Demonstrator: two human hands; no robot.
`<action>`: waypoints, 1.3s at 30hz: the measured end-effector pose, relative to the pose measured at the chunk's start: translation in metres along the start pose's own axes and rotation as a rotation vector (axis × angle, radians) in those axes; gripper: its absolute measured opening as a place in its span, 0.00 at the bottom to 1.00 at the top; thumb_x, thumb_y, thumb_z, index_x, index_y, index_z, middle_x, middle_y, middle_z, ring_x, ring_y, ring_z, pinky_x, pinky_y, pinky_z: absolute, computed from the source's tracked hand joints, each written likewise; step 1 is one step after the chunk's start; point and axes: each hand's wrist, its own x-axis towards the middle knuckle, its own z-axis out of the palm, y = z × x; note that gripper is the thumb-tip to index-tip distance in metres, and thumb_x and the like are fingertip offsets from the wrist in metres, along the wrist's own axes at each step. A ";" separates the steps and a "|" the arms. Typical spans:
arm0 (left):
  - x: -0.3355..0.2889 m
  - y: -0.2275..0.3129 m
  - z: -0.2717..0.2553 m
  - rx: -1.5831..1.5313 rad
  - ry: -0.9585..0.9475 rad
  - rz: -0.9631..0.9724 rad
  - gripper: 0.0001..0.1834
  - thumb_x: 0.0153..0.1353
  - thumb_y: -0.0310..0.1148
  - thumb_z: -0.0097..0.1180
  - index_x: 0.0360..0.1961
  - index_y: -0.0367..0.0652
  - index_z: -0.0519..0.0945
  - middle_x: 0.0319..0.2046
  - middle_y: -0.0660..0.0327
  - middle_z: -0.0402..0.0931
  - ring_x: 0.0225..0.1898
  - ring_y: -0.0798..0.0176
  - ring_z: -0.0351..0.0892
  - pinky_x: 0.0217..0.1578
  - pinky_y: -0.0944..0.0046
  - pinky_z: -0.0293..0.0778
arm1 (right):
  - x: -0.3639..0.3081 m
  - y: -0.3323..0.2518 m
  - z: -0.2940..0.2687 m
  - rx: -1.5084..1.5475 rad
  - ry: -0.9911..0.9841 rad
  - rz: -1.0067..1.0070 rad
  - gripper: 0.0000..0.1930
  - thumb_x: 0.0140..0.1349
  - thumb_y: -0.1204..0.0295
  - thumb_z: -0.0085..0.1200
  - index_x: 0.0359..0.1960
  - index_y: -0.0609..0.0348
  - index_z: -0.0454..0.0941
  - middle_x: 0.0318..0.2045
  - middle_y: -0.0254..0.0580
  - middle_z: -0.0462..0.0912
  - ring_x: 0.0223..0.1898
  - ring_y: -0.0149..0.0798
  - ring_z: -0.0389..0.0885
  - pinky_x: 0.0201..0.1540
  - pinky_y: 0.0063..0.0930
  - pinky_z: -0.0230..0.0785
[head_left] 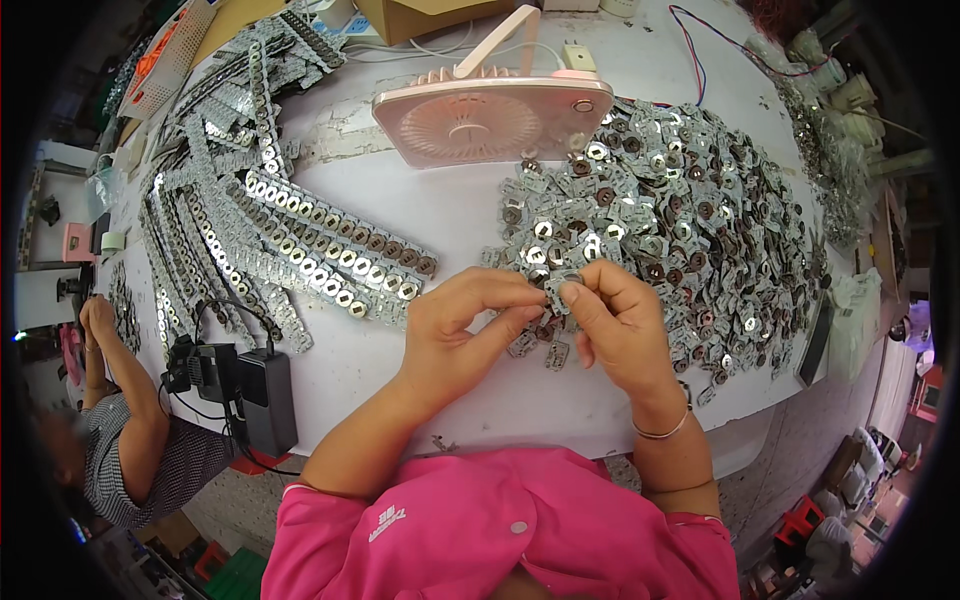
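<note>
My right hand (625, 325) pinches a small silvery metal part (560, 292) between thumb and forefinger. Close beside it, my left hand (462, 325) has its thumb and forefinger brought together; what they hold, if anything, is too small to make out. Both hands are at the near left edge of a large heap of loose small metal parts (670, 210), some with round dark or shiny discs. To the left lie many strips of the same kind of parts (330, 235) set in rows, fanned out and stacked toward the far left.
A pink fan (490, 115) with a handle stands at the back centre. Black power adapters (265, 400) with cables sit at the table's near left edge. A white basket (165, 60) is far left, and a cardboard box (430, 15) behind the fan. Another person's hands (97, 318) are at the left.
</note>
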 end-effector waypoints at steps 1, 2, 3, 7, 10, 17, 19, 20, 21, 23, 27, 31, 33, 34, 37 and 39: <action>-0.001 0.000 0.000 -0.073 -0.005 -0.070 0.11 0.58 0.19 0.63 0.42 0.38 0.85 0.40 0.58 0.82 0.41 0.65 0.83 0.42 0.67 0.78 | 0.002 -0.003 -0.004 -0.111 0.005 -0.050 0.09 0.69 0.71 0.55 0.31 0.63 0.77 0.18 0.27 0.75 0.18 0.17 0.68 0.20 0.17 0.61; -0.001 0.000 0.001 -0.146 -0.009 -0.139 0.11 0.59 0.20 0.62 0.43 0.38 0.84 0.40 0.58 0.82 0.42 0.66 0.82 0.43 0.67 0.78 | 0.003 -0.005 -0.008 -0.221 0.009 -0.100 0.09 0.68 0.71 0.56 0.31 0.63 0.78 0.17 0.27 0.76 0.18 0.17 0.67 0.20 0.17 0.61; -0.001 0.000 0.002 -0.236 0.008 -0.186 0.11 0.60 0.21 0.62 0.45 0.38 0.84 0.41 0.59 0.81 0.43 0.67 0.82 0.43 0.68 0.78 | 0.003 -0.006 -0.010 -0.261 0.034 -0.108 0.08 0.67 0.72 0.57 0.32 0.64 0.79 0.17 0.27 0.76 0.19 0.17 0.67 0.21 0.18 0.61; 0.003 0.001 -0.001 -0.417 -0.010 -0.299 0.12 0.64 0.22 0.60 0.48 0.36 0.82 0.42 0.62 0.79 0.45 0.69 0.80 0.45 0.69 0.77 | 0.000 -0.003 -0.010 -0.295 0.016 -0.153 0.07 0.65 0.72 0.60 0.36 0.65 0.83 0.17 0.29 0.76 0.20 0.17 0.68 0.21 0.19 0.61; 0.005 0.005 -0.006 -0.385 -0.016 -0.356 0.11 0.63 0.22 0.61 0.47 0.36 0.82 0.40 0.63 0.78 0.43 0.70 0.80 0.46 0.69 0.77 | 0.000 -0.001 -0.008 -0.298 -0.047 -0.177 0.08 0.64 0.72 0.61 0.37 0.65 0.85 0.16 0.29 0.76 0.19 0.18 0.69 0.21 0.19 0.61; 0.004 0.003 -0.017 -0.509 0.006 -0.485 0.11 0.60 0.21 0.64 0.44 0.38 0.84 0.38 0.62 0.84 0.42 0.69 0.82 0.46 0.69 0.77 | 0.000 -0.008 -0.013 -0.224 -0.129 -0.080 0.08 0.62 0.71 0.64 0.35 0.64 0.86 0.16 0.32 0.78 0.19 0.20 0.71 0.21 0.18 0.62; 0.003 0.000 -0.017 -0.543 -0.005 -0.486 0.10 0.60 0.21 0.64 0.43 0.38 0.84 0.39 0.61 0.84 0.42 0.69 0.82 0.46 0.69 0.77 | -0.001 -0.009 -0.011 -0.293 -0.136 -0.135 0.07 0.62 0.71 0.64 0.34 0.64 0.86 0.16 0.32 0.78 0.19 0.20 0.71 0.21 0.18 0.62; 0.002 0.000 -0.017 -0.560 -0.010 -0.486 0.10 0.59 0.21 0.65 0.43 0.38 0.84 0.39 0.61 0.84 0.42 0.69 0.82 0.46 0.69 0.77 | -0.001 -0.009 -0.010 -0.327 -0.139 -0.163 0.08 0.62 0.71 0.64 0.33 0.64 0.86 0.16 0.32 0.79 0.19 0.20 0.72 0.21 0.18 0.62; 0.002 0.002 -0.016 -0.553 -0.008 -0.485 0.10 0.59 0.21 0.65 0.43 0.38 0.84 0.39 0.61 0.84 0.41 0.69 0.82 0.45 0.68 0.77 | -0.001 -0.008 -0.009 -0.327 -0.135 -0.187 0.08 0.63 0.71 0.63 0.34 0.64 0.86 0.16 0.32 0.79 0.19 0.21 0.72 0.21 0.18 0.63; 0.001 0.004 -0.013 -0.540 -0.005 -0.482 0.10 0.59 0.21 0.65 0.42 0.38 0.84 0.38 0.60 0.84 0.40 0.69 0.82 0.44 0.68 0.78 | -0.002 -0.006 -0.007 -0.326 -0.126 -0.236 0.08 0.64 0.71 0.62 0.35 0.65 0.85 0.17 0.32 0.80 0.19 0.21 0.74 0.21 0.17 0.64; 0.004 0.009 -0.015 -0.740 -0.078 -0.548 0.09 0.59 0.21 0.65 0.41 0.37 0.84 0.37 0.59 0.84 0.38 0.69 0.82 0.42 0.68 0.78 | -0.011 -0.019 0.001 -0.091 -0.151 -0.058 0.09 0.69 0.70 0.56 0.38 0.64 0.81 0.20 0.32 0.80 0.19 0.22 0.76 0.21 0.15 0.66; 0.004 0.023 -0.014 -0.900 -0.162 -0.548 0.09 0.59 0.21 0.65 0.42 0.37 0.83 0.36 0.60 0.84 0.38 0.68 0.82 0.40 0.69 0.78 | -0.017 -0.034 -0.002 0.225 -0.228 0.134 0.09 0.71 0.68 0.53 0.38 0.62 0.78 0.21 0.30 0.77 0.19 0.21 0.74 0.19 0.14 0.64; 0.002 0.035 -0.011 -0.777 -0.124 -0.477 0.10 0.59 0.21 0.64 0.42 0.37 0.83 0.36 0.60 0.83 0.38 0.68 0.82 0.40 0.69 0.78 | -0.020 -0.038 -0.001 0.225 -0.177 0.109 0.09 0.71 0.68 0.53 0.36 0.61 0.78 0.21 0.28 0.75 0.19 0.20 0.72 0.19 0.14 0.63; 0.001 0.042 -0.008 -0.666 -0.078 -0.433 0.10 0.59 0.20 0.64 0.43 0.37 0.84 0.36 0.60 0.83 0.38 0.68 0.82 0.39 0.69 0.78 | -0.023 -0.038 0.002 0.160 -0.117 0.067 0.09 0.71 0.67 0.53 0.35 0.61 0.77 0.21 0.28 0.75 0.19 0.19 0.71 0.19 0.14 0.62; -0.003 0.044 -0.006 -0.264 -0.010 -0.098 0.13 0.57 0.18 0.65 0.44 0.39 0.84 0.37 0.60 0.83 0.37 0.67 0.82 0.37 0.69 0.78 | -0.031 -0.031 0.012 -0.005 -0.020 -0.067 0.10 0.71 0.68 0.53 0.33 0.60 0.76 0.20 0.26 0.74 0.20 0.18 0.69 0.21 0.15 0.60; -0.009 0.042 -0.007 0.031 0.020 0.150 0.14 0.55 0.17 0.66 0.43 0.39 0.85 0.38 0.59 0.82 0.37 0.66 0.82 0.36 0.68 0.78 | -0.033 -0.021 0.014 -0.083 -0.023 -0.106 0.09 0.70 0.68 0.53 0.32 0.60 0.76 0.19 0.25 0.73 0.21 0.17 0.67 0.22 0.15 0.59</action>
